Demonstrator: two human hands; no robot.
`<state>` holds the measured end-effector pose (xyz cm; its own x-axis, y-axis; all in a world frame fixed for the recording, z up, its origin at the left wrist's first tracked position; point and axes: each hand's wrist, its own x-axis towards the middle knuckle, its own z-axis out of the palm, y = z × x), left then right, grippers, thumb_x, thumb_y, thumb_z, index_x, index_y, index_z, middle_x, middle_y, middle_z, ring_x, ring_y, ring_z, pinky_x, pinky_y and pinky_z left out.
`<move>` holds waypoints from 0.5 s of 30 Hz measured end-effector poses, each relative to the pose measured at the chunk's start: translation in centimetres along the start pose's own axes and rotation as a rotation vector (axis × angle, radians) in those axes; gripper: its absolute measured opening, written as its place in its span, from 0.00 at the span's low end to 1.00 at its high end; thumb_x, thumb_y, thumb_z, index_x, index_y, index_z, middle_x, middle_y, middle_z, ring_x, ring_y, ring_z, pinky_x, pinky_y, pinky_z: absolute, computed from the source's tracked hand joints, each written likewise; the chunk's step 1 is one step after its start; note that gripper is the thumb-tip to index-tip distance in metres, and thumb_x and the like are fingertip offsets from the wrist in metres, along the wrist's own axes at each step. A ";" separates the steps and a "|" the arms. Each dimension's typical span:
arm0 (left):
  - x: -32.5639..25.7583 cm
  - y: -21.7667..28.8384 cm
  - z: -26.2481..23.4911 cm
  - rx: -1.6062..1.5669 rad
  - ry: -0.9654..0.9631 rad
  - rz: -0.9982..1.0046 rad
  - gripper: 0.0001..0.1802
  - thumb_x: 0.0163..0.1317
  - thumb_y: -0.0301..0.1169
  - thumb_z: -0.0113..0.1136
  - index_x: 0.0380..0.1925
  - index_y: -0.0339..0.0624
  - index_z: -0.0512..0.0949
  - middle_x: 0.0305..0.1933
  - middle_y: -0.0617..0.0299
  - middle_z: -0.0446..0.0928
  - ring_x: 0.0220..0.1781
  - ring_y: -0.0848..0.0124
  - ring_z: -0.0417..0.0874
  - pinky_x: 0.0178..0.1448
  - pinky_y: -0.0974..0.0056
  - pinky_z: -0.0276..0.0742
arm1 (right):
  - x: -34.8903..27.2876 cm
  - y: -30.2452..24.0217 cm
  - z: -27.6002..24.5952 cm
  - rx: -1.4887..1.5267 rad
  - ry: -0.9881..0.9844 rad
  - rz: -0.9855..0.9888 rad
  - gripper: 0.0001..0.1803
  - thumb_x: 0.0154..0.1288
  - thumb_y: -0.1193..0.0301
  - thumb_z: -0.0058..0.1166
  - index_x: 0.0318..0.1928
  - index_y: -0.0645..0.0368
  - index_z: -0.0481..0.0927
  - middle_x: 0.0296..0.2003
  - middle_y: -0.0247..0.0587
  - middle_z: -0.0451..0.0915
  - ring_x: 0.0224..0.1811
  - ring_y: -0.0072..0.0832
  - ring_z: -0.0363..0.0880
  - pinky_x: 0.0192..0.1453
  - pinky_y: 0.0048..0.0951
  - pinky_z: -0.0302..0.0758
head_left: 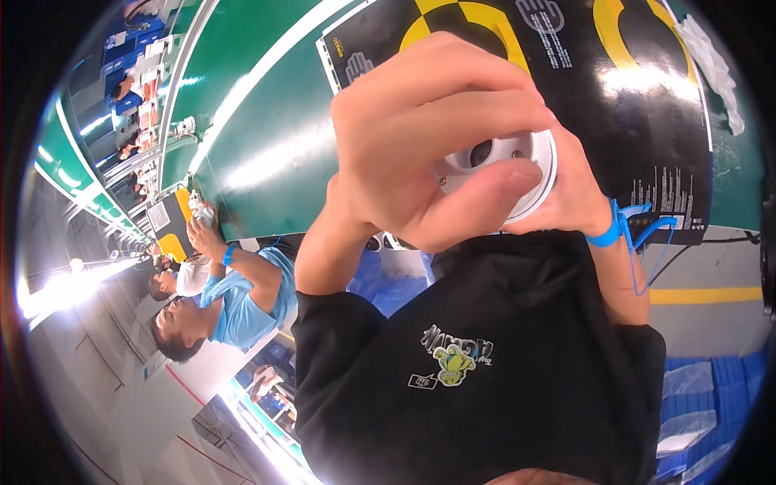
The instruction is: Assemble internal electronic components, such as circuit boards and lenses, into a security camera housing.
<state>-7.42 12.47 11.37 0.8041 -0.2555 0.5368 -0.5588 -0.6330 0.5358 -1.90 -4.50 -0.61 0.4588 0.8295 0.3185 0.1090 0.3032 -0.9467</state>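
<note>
a: what are you doing right now?
b: you hold a round white part [503, 170] up close in both hands — your left hand [428, 133] wraps over it, fingers curled tight, thumb pressed on its front. your right hand [570, 198] cups it from behind.
a: what next?
b: i think you are looking it over, so turn it slowly and keep a firm hold.
a: and around you?
b: a green table [267, 145] with a black mat [647, 97], and a person in a blue shirt [242, 303] working nearby.

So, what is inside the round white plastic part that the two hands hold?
The round white plastic part shows a dark round opening and small holes on its face. The left hand covers much of it; the right hand hides its far side.
</note>
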 end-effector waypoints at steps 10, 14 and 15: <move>-0.9 -0.5 0.6 0.066 0.086 0.097 0.29 0.65 0.47 0.46 0.31 0.27 0.81 0.33 0.44 0.80 0.34 0.58 0.82 0.38 0.63 0.76 | 0.1 -0.1 0.1 -0.015 0.009 0.001 0.51 0.31 0.59 0.79 0.59 0.62 0.68 0.47 0.46 0.76 0.48 0.39 0.78 0.53 0.33 0.74; -1.2 -0.7 1.0 0.048 0.120 0.144 0.25 0.62 0.44 0.52 0.32 0.26 0.81 0.33 0.43 0.80 0.35 0.55 0.83 0.39 0.61 0.78 | 0.1 -0.2 0.1 -0.001 0.020 -0.023 0.50 0.32 0.60 0.79 0.58 0.62 0.68 0.47 0.46 0.76 0.48 0.39 0.79 0.53 0.33 0.74; -1.2 -0.6 1.0 0.034 0.106 0.123 0.24 0.60 0.42 0.54 0.33 0.25 0.80 0.34 0.42 0.80 0.36 0.53 0.83 0.41 0.59 0.80 | 0.1 -0.1 0.2 -0.010 0.030 -0.061 0.49 0.32 0.61 0.79 0.58 0.62 0.68 0.47 0.46 0.76 0.48 0.39 0.79 0.53 0.33 0.74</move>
<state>-7.86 12.40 9.75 0.7030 -0.2550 0.6638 -0.6432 -0.6262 0.4406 -1.98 -4.35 -0.42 0.4777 0.7949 0.3741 0.1461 0.3480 -0.9260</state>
